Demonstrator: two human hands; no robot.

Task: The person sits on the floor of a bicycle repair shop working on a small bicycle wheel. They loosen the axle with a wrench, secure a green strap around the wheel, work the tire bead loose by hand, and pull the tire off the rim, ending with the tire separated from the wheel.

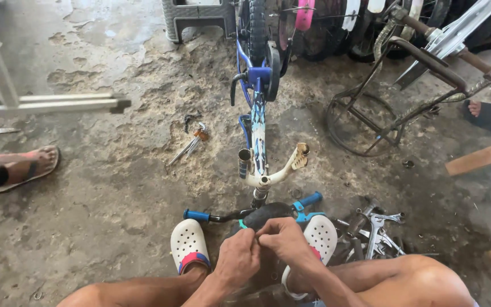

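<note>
Seated on the concrete floor [115,187], we pinch something small with both left hand [238,260] and right hand [282,239] at the upturned blue bicycle's [258,131] tyre [265,214] between our feet, likely needing steady fingertip pressure.

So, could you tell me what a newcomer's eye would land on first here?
Probably the small blue bicycle lying on the concrete floor in the middle, its blue-gripped handlebar near the person's white clogs. Both hands, left hand and right hand, meet there. Wrenches lie to the right.
</note>
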